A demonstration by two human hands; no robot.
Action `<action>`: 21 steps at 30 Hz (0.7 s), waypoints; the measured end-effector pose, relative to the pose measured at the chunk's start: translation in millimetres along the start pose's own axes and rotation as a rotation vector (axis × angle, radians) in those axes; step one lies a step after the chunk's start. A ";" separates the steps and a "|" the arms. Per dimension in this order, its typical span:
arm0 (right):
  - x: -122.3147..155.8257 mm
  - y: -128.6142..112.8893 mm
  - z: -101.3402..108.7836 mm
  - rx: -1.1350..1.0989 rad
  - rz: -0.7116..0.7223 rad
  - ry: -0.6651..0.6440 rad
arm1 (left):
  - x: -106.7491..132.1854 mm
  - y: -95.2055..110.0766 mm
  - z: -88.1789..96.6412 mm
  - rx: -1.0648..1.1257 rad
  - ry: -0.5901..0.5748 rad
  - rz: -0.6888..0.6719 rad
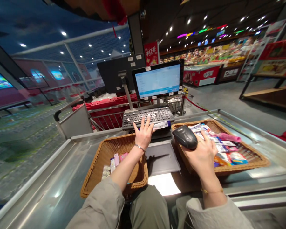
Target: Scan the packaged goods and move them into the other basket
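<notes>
My left hand (143,135) rests at the front edge of a black keyboard (147,116). Its fingers reach over the keys, and a slim white packet with blue ends (160,125) is held under them by the thumb. The packet's middle is partly hidden by the fingers. A black handheld barcode scanner (185,137) is in the grip of my right hand (203,152), above the left rim of the right wicker basket (255,157). Several colourful packets (220,144) and a pink tube-like item (230,137) lie in that basket.
A left wicker basket (95,167) holds several small packages (114,161). Between the baskets lies a grey flat plate (162,159) in the metal counter (73,178). A lit monitor (159,82) stands behind the keyboard. Shopping carts (105,116) stand beyond the counter.
</notes>
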State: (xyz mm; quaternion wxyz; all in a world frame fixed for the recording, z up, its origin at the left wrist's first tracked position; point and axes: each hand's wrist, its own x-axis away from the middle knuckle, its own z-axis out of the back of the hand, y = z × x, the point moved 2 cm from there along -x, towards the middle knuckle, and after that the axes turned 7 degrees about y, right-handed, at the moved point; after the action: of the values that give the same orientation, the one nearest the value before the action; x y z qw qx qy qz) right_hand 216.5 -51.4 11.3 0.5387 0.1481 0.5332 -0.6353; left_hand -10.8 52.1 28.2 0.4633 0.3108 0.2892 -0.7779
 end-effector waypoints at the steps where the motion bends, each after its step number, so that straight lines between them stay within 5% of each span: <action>1: -1.7 3.5 2.3 0.009 -0.008 0.010 | -4.2 5.1 -0.5 0.008 -0.001 -0.005; 21: -15.3 86.3 43.2 0.080 -0.276 0.307 | -80.1 133.3 -37.5 0.259 -0.191 -0.104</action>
State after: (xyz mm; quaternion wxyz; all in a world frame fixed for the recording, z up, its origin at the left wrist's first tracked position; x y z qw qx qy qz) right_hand 311.6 -66.6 -4.9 0.3528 0.1901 0.5986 -0.6936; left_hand 147.5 69.3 42.8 0.4039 0.2770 0.1568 -0.8576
